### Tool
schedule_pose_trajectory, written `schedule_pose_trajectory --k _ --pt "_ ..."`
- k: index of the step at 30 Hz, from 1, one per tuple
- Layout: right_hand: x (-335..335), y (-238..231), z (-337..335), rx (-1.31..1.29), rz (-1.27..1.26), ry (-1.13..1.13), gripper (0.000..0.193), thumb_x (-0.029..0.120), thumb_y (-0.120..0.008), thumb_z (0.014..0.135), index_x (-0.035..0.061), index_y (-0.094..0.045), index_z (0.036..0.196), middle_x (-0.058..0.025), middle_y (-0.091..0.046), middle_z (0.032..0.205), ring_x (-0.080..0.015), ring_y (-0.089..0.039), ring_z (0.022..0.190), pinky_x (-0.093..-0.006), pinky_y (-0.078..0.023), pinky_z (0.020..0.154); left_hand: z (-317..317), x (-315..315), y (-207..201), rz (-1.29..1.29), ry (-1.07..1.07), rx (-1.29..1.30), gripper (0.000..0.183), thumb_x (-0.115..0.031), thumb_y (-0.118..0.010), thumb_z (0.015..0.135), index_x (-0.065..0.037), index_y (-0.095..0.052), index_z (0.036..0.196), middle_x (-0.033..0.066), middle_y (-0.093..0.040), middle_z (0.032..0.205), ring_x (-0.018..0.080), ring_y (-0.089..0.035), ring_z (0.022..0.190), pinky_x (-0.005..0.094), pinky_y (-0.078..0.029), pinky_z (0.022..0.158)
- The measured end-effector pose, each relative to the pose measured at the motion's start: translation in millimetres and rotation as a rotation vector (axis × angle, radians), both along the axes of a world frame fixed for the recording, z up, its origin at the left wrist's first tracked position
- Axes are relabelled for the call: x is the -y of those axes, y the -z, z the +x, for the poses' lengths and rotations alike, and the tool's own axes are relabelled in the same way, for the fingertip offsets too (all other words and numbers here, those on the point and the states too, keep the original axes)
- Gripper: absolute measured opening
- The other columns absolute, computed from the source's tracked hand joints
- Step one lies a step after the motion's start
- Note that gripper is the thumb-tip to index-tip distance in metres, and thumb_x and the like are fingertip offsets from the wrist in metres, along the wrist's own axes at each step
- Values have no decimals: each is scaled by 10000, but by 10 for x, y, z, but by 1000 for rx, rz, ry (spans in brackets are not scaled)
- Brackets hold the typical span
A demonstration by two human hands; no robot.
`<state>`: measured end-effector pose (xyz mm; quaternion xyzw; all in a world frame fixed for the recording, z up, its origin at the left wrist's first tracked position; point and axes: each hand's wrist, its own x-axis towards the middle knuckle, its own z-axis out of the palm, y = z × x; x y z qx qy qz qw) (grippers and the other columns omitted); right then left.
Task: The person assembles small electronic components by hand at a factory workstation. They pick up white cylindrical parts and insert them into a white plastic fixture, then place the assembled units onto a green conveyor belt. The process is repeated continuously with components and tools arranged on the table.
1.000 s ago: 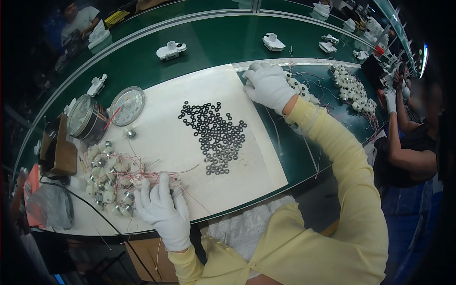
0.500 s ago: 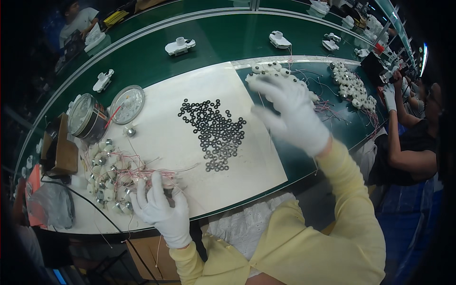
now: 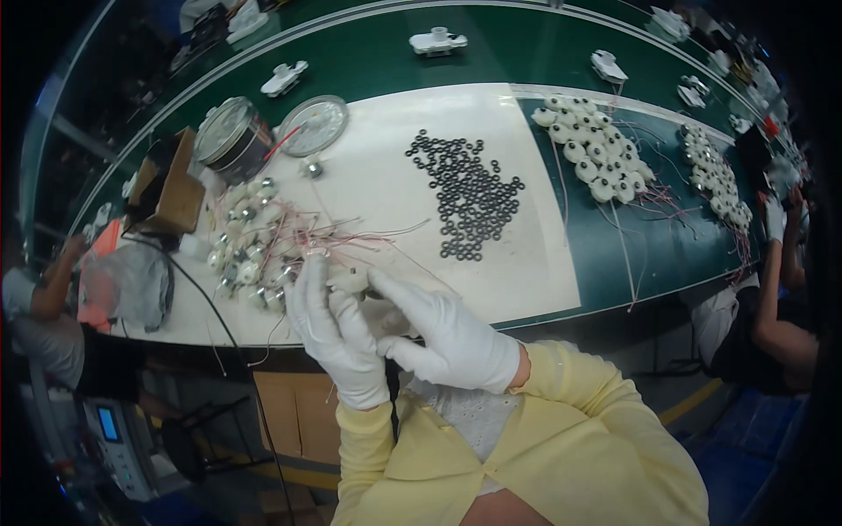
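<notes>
My left hand [image 3: 338, 337], in a white glove, is raised over the table's near edge with its fingers curled around a pale part with a rounded edge [image 3: 351, 280]. My gloved right hand [image 3: 452, 337] meets it from the right, its fingertips bent in at the same part. The gloves cover most of that part, so its kind cannot be made out. Just beyond my left hand lies a pile of small silver-and-white motor-like parts [image 3: 250, 232] with thin red and white wires. Many small black rings [image 3: 474, 197] are spread over the white sheet [image 3: 377, 184].
To the right, white round parts with black centres and wires [image 3: 596, 149] sit in a cluster on the green surface. A tin [image 3: 232, 136], a round lid [image 3: 314, 125] and a cardboard box [image 3: 175, 184] stand at left. White housings [image 3: 438, 41] line the green strip behind. Co-workers flank the table.
My right hand has come from the white round parts at right to my left hand. The left hand has turned and closed around the pale part. The view has shifted.
</notes>
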<state>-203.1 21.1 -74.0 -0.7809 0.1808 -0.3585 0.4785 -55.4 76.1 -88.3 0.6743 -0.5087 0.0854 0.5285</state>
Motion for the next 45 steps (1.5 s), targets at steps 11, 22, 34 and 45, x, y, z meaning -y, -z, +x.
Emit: schedule_pose_trajectory --k 11,22,34,45 --pt "-125 -10 39 278 793 -46 584 216 -696 1019 -43 -453 1483 -97 -635 1238 -133 -618 1109 -297 -514 978 -260 -268 -109 54 -34 513 485 -156 -658 774 -96 -701 1253 51 -628 1062 336 -493 1356 551 -308 1186" --pt "-117 110 48 476 836 -88 589 195 -847 905 -6 -558 1378 -28 -682 1042 -86 -649 917 -264 -557 825 247 -523 58 23 94 118 600 -283 -662 932 9 -537 1442 247 -494 1485 485 -449 1358 567 -340 1157" --pt "132 84 -83 762 650 263 890 675 -795 809 19 -596 1377 -163 -690 1197 -198 -693 982 -279 -535 769 821 38 5 568 -175 580 677 -533 -622 959 -130 -516 1493 263 -535 1460 487 -428 1401 675 -295 1119" --pt "52 -147 -397 852 456 -586 754 501 -745 946 37 -535 1502 -167 -727 959 -228 -655 773 -319 -470 629 875 367 -22 460 6 557 622 -495 -612 968 -164 -538 1490 224 -573 1395 449 -439 1412 707 -249 1130"
